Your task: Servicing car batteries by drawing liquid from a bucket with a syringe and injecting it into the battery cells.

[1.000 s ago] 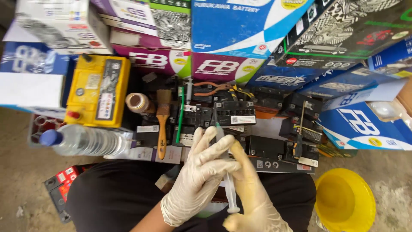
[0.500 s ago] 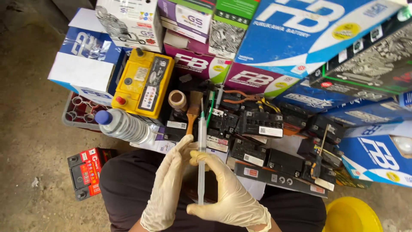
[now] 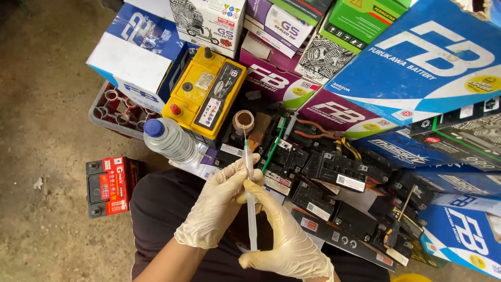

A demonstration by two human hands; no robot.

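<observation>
Both my hands wear pale latex gloves and hold a thin clear syringe [image 3: 248, 172] upright, needle tip up, plunger drawn out at the bottom. My left hand [image 3: 216, 206] pinches the barrel near its top. My right hand [image 3: 284, 237] grips the lower barrel and plunger end. Beyond the syringe lie several small black batteries [image 3: 334, 169] on the ground in front of my knees.
A yellow battery [image 3: 206, 99] sits upper left, a clear bottle with a blue cap [image 3: 169, 138] beside it, a tape roll [image 3: 243, 121] and pliers [image 3: 318, 133] nearby. A red and black battery [image 3: 109, 185] lies on the dirt floor at left. Stacked battery boxes [image 3: 417, 68] fill the back and right.
The view has shifted right and down over the second. The syringe has turned from needle-down to needle-up, held higher in both hands.
</observation>
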